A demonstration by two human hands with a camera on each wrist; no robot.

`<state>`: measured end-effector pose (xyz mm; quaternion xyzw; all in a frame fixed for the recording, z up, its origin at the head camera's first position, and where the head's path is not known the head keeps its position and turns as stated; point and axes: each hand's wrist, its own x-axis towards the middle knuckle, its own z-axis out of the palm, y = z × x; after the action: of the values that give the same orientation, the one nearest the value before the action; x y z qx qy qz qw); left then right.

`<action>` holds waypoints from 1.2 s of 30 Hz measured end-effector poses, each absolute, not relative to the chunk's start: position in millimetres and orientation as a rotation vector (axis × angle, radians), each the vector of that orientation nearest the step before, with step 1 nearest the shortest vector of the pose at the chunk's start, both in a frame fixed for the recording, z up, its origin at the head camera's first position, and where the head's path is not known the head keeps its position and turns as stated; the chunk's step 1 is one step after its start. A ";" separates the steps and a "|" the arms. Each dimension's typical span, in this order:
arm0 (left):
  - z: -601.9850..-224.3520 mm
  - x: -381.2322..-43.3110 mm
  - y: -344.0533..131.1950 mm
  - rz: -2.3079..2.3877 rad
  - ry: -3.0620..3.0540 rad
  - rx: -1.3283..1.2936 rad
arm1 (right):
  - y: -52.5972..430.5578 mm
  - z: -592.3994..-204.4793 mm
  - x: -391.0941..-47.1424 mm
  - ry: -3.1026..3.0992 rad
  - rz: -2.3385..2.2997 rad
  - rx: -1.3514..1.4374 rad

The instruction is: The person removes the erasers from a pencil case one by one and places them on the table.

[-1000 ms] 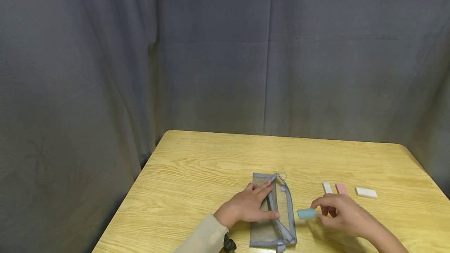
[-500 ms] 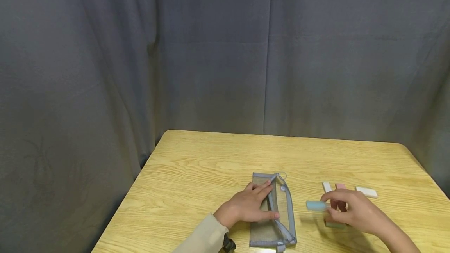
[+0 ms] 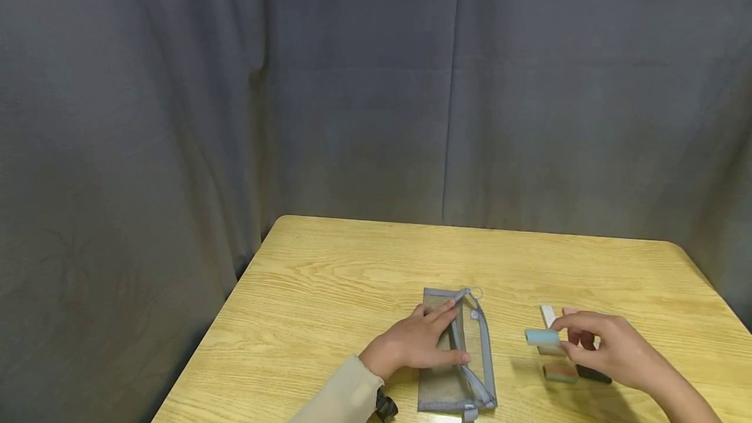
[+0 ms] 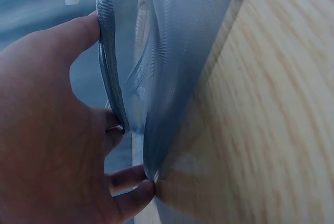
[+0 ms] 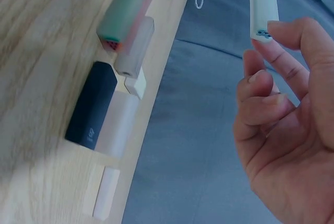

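A grey-blue mesh zip pouch (image 3: 487, 358) lies on the table with its zipped mouth parted. My left hand (image 3: 414, 343) rests on it, fingers spread and fairly straight. In the left wrist view, the thumb touches the zipper strip (image 4: 107, 51) and the fingertips meet the mesh's lower edge. To the right, my right hand (image 3: 611, 344) pinches a light-blue eraser (image 3: 542, 337) by one end, between thumb and index finger. The right wrist view shows this eraser (image 5: 263, 10) raised off the table, a small dark print on its end, the other fingers curled.
Around the right hand lie a green-and-pink eraser (image 3: 559, 373), a black one (image 3: 595, 375), a white one (image 3: 548, 315) and a pink one (image 3: 570, 311), partly hidden. Another pale block (image 5: 106, 192) sits apart in the right wrist view. Dark curtains (image 3: 364, 116) hang behind the table.
My right hand has moved right and slightly away from me with the light-blue eraser, uncovering the green-and-pink and black erasers. The left hand and pouch stay put.
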<state>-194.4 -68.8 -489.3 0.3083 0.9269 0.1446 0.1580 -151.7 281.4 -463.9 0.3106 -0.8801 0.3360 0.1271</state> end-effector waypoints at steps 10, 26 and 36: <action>-487.7 -192.9 -65.9 0.427 2.651 0.881 | 293.6 -460.9 -152.0 -2.568 0.959 0.872; -483.9 -191.8 -58.3 0.385 2.678 0.884 | 309.1 -464.4 -150.3 -2.552 0.954 0.785; -481.5 -190.7 -53.3 0.362 2.695 0.849 | 320.7 -465.4 -148.7 -2.577 0.914 0.728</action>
<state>-190.7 -53.3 -481.5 0.2948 0.9360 0.1257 0.1458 -148.7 320.7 -465.4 0.2542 -0.8998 0.3189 0.1553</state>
